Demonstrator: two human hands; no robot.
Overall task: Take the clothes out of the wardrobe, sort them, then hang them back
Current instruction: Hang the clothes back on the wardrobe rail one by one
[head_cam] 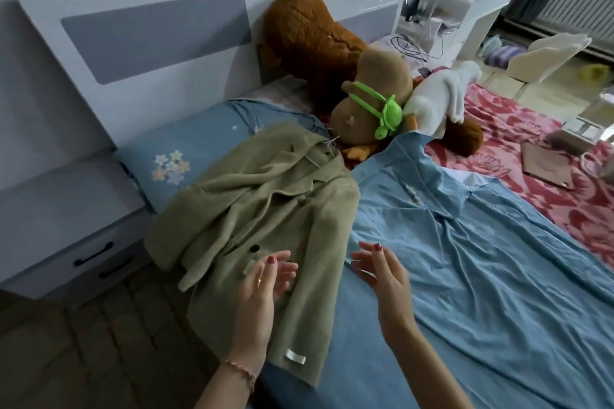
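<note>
An olive-green coat (pixel 265 209) lies spread on the bed, still on a wire hanger (pixel 324 151) at its collar, with its lower hem hanging over the bed's left edge. Beside it on the right lies a light blue garment (pixel 432 196), collar pointing toward the headboard. My left hand (pixel 262 289) hovers over the coat's lower front with fingers loosely spread, holding nothing. My right hand (pixel 385 272) hovers just right of the coat's edge above the blue sheet (pixel 498 325), also open and empty.
Brown plush toys (pixel 335 53), a white plush (pixel 442 93) and a green plush turtle (pixel 388 116) sit by the headboard. A blue pillow (pixel 186 149) lies at the left. A grey nightstand (pixel 73 229) stands left of the bed. A red patterned blanket (pixel 538 156) covers the right side.
</note>
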